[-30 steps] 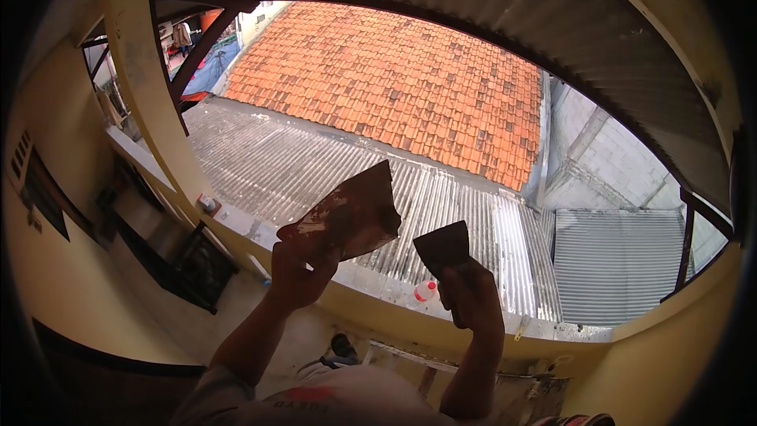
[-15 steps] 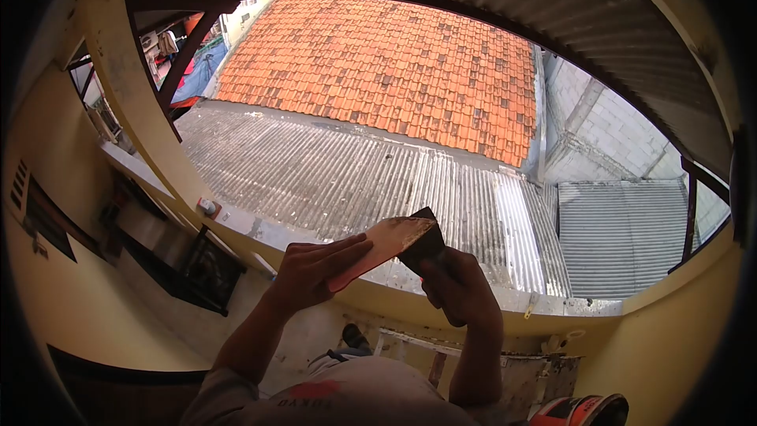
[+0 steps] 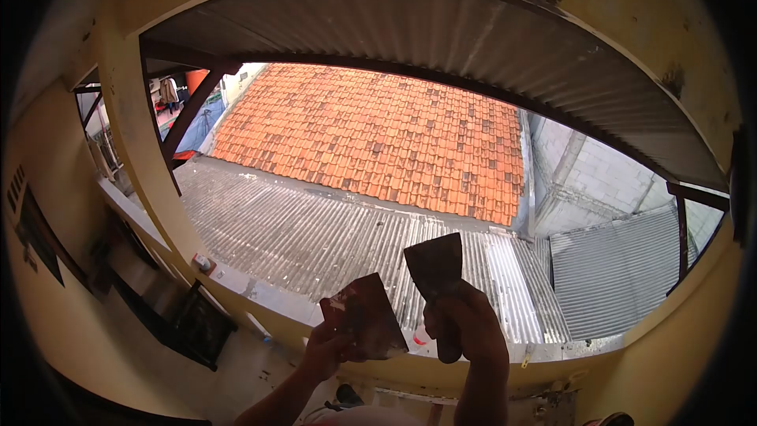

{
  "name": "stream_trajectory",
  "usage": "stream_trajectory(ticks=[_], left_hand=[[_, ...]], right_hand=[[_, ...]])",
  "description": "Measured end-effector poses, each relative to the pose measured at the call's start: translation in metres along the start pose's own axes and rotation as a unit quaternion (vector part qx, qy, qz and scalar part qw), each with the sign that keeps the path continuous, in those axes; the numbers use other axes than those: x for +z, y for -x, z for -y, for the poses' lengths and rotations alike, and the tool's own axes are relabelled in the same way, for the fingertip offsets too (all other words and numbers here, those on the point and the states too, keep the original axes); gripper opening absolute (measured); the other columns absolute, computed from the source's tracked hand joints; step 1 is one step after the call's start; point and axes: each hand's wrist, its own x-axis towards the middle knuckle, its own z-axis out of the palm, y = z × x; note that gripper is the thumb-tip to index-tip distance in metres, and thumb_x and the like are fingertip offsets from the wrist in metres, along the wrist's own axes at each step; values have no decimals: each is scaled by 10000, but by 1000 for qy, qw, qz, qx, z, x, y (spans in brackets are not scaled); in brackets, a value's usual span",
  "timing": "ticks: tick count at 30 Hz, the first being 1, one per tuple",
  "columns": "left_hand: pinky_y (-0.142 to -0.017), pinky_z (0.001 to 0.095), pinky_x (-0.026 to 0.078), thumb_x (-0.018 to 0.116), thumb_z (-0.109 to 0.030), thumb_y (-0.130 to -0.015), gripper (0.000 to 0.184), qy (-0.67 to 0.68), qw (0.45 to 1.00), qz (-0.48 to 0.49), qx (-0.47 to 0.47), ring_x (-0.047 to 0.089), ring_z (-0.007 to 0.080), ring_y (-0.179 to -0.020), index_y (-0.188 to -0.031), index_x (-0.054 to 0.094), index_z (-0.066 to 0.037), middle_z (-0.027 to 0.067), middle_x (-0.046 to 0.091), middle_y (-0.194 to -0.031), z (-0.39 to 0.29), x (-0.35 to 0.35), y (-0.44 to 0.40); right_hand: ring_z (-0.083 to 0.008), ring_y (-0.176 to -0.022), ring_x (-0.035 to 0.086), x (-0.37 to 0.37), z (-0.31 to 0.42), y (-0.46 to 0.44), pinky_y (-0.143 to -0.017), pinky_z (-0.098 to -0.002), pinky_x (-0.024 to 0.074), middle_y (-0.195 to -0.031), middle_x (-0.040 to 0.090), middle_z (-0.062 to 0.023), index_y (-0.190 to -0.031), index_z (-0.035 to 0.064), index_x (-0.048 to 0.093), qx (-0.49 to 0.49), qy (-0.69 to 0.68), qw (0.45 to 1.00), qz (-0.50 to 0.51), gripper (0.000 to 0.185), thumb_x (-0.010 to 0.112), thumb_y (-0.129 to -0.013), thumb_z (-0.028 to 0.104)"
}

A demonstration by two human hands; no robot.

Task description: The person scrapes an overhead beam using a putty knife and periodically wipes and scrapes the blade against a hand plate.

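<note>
My right hand (image 3: 473,327) is closed around the handle of a putty knife (image 3: 435,264), its wide dark blade pointing up. In my left hand (image 3: 325,353) is a flat, roughly rectangular reddish-brown plate (image 3: 364,315), gripped at its lower left edge. Dried or smeared patches mark its surface, though its material is too dark to make out. The knife and the plate are apart, side by side, above the ledge (image 3: 276,301) of the balcony wall.
A small can (image 3: 203,263) stands on the ledge at left. A red-and-white object (image 3: 421,337) shows between my hands. Beyond lie a corrugated roof (image 3: 315,221) and an orange tiled roof (image 3: 371,142). A dark piece of furniture (image 3: 201,327) is on the floor at left.
The putty knife has come away from the plate's end. The plate has turned to show its darker broad face. My view has tilted upward, so more of the overhead roof shows.
</note>
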Motion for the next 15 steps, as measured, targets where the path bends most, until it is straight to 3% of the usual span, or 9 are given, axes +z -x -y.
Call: stream_trajectory(ticks=[1,2,4,7,8,9,11,13,15], left_hand=[[-606,342,562,647,-18,-869,324,131,991,-18,-22,656,163,-720,-1185,580,-50,48,635,-921,-2,6,3],[-606,342,562,647,-18,-869,324,132,991,-12,-5,656,163,-720,-1185,580,-50,48,635,-921,6,-1,0],[-681,381,580,630,-43,-875,414,220,974,1,-44,651,209,-865,-1276,530,-9,87,611,-1067,31,-14,-1],[-712,389,585,630,-75,-886,428,208,977,2,-42,651,209,-855,-1292,508,-18,82,611,-1046,34,-4,1],[-641,345,558,591,-76,-897,343,198,980,-12,-34,623,177,-753,-1233,525,-49,52,603,-952,27,8,4],[-641,345,558,591,-76,-897,343,198,980,-6,-30,623,177,-753,-1233,525,-49,52,603,-952,20,16,9],[-585,326,505,592,-96,-951,177,189,975,-96,-73,453,119,-543,-1124,570,-122,-5,521,-720,11,25,18],[-561,316,459,590,-82,-942,139,198,968,-129,-78,436,113,-535,-1075,574,-116,-15,495,-699,8,34,20],[-537,305,414,588,-67,-933,103,207,961,-165,-85,419,106,-527,-1026,578,-110,-25,470,-678,9,32,17]], right_hand=[[-177,-523,542,0,1,-5,-495,-306,458,-693,590,-109,-1001,-40,572,-22,-79,997,13,135,567,-957,88],[-213,-530,559,-1,4,-7,-488,-324,476,-743,603,-144,-1083,-37,557,2,-87,996,-18,179,568,-930,55],[-194,-566,577,9,33,-10,-504,-322,482,-761,617,-127,-1085,-29,557,-7,-75,997,-11,174,561,-950,81],[-167,-603,609,18,63,-22,-507,-307,493,-839,669,-136,-1172,-14,541,-43,-58,997,-16,240,543,-997,151],[-161,-598,609,20,74,-30,-495,-297,485,-867,679,-147,-1180,-12,543,-65,-17,998,-8,245,532,-1010,164],[-155,-593,609,21,86,-39,-482,-288,476,-895,689,-158,-1188,-10,544,-86,24,996,-2,251,520,-1023,178],[-138,-567,595,32,110,-55,-472,-269,465,-896,693,-166,-1151,-5,557,-134,66,989,-9,212,484,-1042,161],[-122,-569,591,29,128,-76,-478,-265,469,-888,693,-158,-1113,-6,565,-190,40,980,44,216,466,-1056,177],[-104,-566,585,34,155,-94,-482,-264,477,-886,694,-148,-1089,-8,569,-221,110,968,36,242,457,-1068,205]])
